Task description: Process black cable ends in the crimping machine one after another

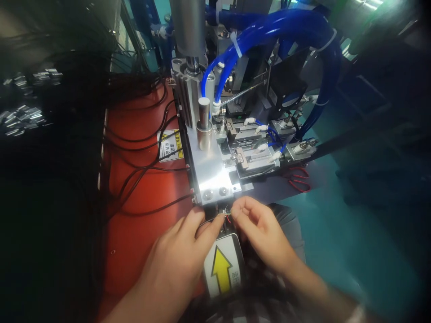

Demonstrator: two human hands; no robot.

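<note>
Thin wires, some with dark or red strands, run between my two hands at the front end of a metal fixture. My right hand pinches them between thumb and fingertips. Close on the other side, my left hand is closed with its thumb tip at the wires. What lies under its fingers is hidden, so I cannot make out its hold. Just below the fingertips is a white plate with a yellow arrow that points toward the fixture.
Black cables cross the red surface at the left, near a warning label. Thick blue air tubes arch over the machine. A metal post rises from the fixture. Red-looped handles lie at the right.
</note>
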